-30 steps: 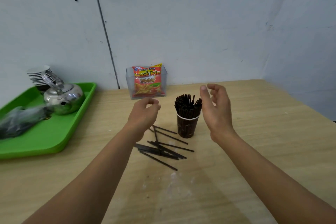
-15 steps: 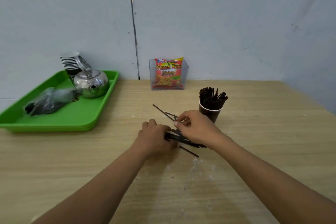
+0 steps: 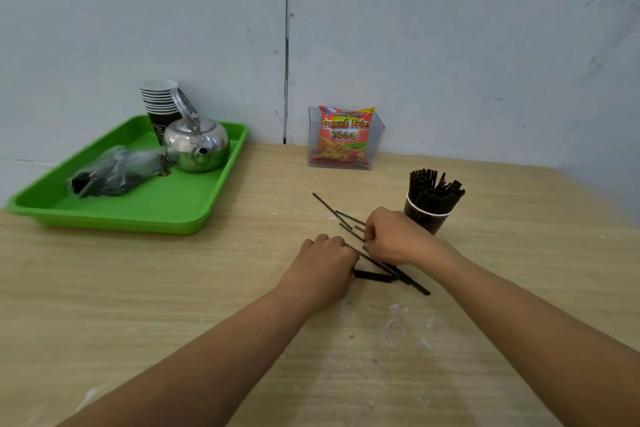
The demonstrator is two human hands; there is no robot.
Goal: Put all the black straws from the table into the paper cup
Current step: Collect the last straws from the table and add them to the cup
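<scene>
Head: left hand (image 3: 323, 265), right hand (image 3: 394, 236) partly cover straws (image 3: 374, 276).

- My view is bright and evenly lit; the light is soft, with no hard shadows.
- Only thin shade sits under the near rim of the green tray (image 3: 121, 218) on the counter (image 3: 138, 288).
- The steel kettle (image 3: 197, 146) shows small white glints.
- Wide-angle distortion curves the counter's far edge.
- Detail is soft; the black straws (image 3: 375, 276) near the counter's middle merge into one dark mass.
</scene>
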